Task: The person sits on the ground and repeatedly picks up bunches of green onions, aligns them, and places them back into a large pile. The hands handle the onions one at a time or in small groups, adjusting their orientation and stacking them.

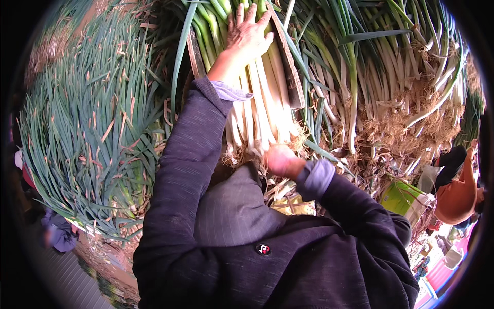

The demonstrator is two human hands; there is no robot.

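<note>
A bundle of long green onions [262, 100] lies before me between two wooden boards [287, 58], white stems and roots towards me. My left hand [250, 33] rests flat on the upper stems, its fingers spread. Down at the root ends is my right hand [281, 160], blurred and curled against the bundle's lower edge. Its fingertips are hidden, so I cannot tell whether it grips any stems. The bristly roots [299, 135] fan out just above it, and my knee in grey trousers [235, 208] is close below.
A broad heap of green onions [96, 116] fills the left. More onions with roots [386, 77] are piled on the right, above dry trimmings [370, 166]. A green-and-white box [401, 197] stands at lower right. Other people [457, 197] are at both far edges.
</note>
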